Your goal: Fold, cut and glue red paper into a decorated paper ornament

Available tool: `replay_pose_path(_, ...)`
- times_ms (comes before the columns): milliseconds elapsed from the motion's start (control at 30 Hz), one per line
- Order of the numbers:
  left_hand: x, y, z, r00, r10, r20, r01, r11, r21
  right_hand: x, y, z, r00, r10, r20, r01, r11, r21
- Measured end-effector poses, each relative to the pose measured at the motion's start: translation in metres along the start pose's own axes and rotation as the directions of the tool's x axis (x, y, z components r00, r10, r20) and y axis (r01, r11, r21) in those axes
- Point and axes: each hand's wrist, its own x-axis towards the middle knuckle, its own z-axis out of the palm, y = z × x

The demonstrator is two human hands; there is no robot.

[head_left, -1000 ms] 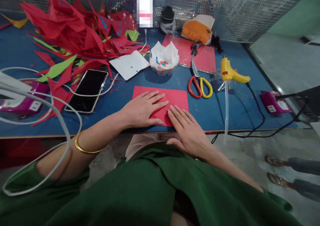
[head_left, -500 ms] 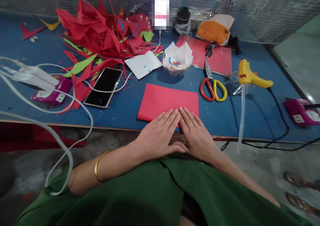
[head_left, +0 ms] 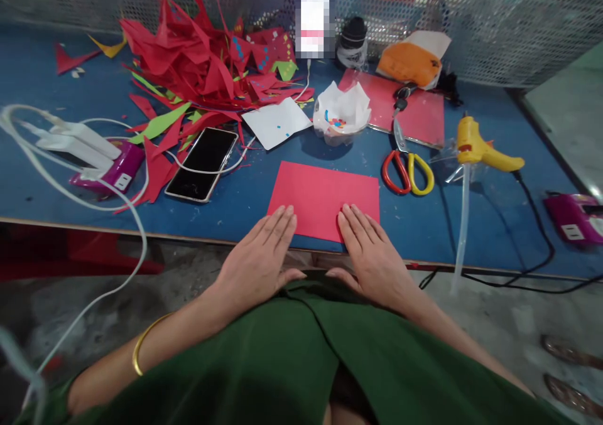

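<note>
A sheet of red paper (head_left: 325, 193), apparently folded, lies flat near the front edge of the blue table. My left hand (head_left: 261, 249) is open, its fingers stretched out and pressing on the paper's near left corner. Near the right end of the same edge, the outstretched fingertips of my right hand (head_left: 370, 249) rest on the paper, the hand open too. To the right of the paper lie scissors (head_left: 400, 161) with one red and one yellow handle.
A heap of red paper scraps (head_left: 202, 54) fills the back left. A phone (head_left: 202, 164), a white card (head_left: 277, 123), a paper-lined bowl (head_left: 342, 114) and a red packet (head_left: 424, 117) lie around. A yellow glue gun (head_left: 483, 145) stands right; white cables (head_left: 70, 193) loop at left.
My left hand has slid left along the paper's near edge, away from my right hand. My right hand stays near the right end. The whole view has shifted slightly.
</note>
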Motion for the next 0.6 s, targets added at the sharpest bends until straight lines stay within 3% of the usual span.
replay_pose_path(133,-0.019,-0.009,-0.006,0.994,-0.104,-0.033,0.106,0.991,0.076,-0.001,0.000,0.002,1.000,0.002,-0.008,-0.002,1.000,-0.005)
replay_pose_path(267,-0.018,-0.014,-0.017,0.991,-0.113,-0.072,0.120,0.986,0.113,0.000,0.000,0.006,0.998,-0.004,-0.063,0.003,1.000,-0.014)
replay_pose_path(400,0.011,-0.022,-0.031,0.965,-0.217,-0.147,0.221,0.975,0.007,0.009,0.000,0.002,0.998,0.024,-0.060,-0.027,0.999,-0.044)
replay_pose_path(600,0.084,-0.043,-0.048,0.884,-0.436,-0.171,0.345,0.853,-0.393,0.027,-0.003,-0.020,0.999,-0.002,0.042,0.007,0.994,-0.107)
